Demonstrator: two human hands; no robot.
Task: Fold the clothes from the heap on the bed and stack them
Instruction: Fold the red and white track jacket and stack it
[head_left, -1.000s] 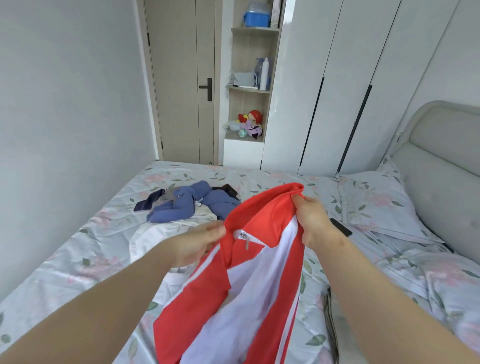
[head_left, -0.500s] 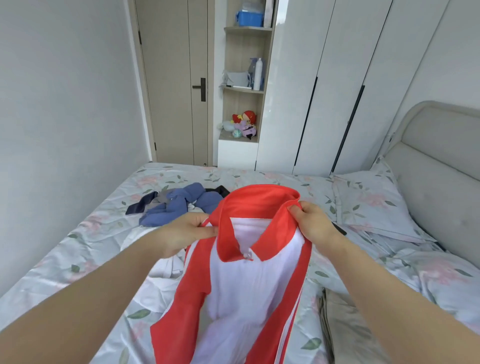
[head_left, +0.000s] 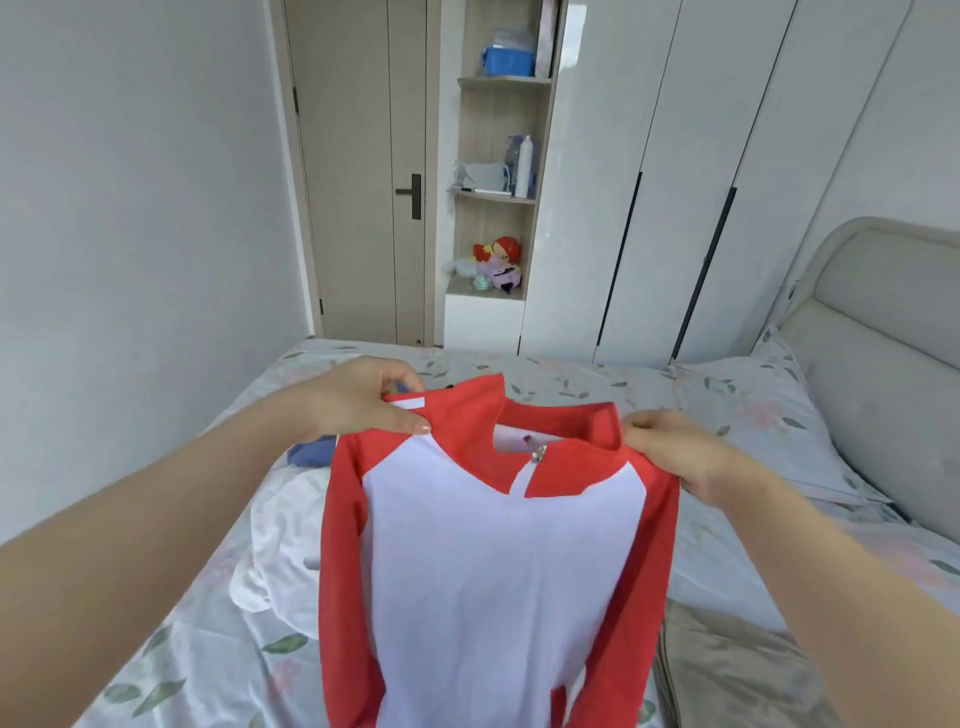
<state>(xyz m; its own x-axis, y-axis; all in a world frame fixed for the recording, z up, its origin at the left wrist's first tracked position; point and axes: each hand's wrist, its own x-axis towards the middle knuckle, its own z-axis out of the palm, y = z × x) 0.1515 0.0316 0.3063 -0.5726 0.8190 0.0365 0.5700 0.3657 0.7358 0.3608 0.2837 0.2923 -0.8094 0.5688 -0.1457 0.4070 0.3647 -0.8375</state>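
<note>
Raised and spread since a second ago, the red-and-white zip-collar jersey (head_left: 498, 571) hangs above the floral-sheeted bed (head_left: 171, 649), my left hand (head_left: 358, 400) and right hand (head_left: 670, 447) pinching its shoulders; I'd keep both level before laying it flat.

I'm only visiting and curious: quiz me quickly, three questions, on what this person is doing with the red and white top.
1. True or false: the red and white top lies flat on the bed.
2. Where do the left hand and the right hand grip it? A) at the hem B) at the shoulders, either side of the collar C) at the cuffs
3. Fill in: the crumpled garment on the bed, next to the blue one, is ____.
Key: 1 false, it hangs from both hands; 2 B; 3 white.
</note>
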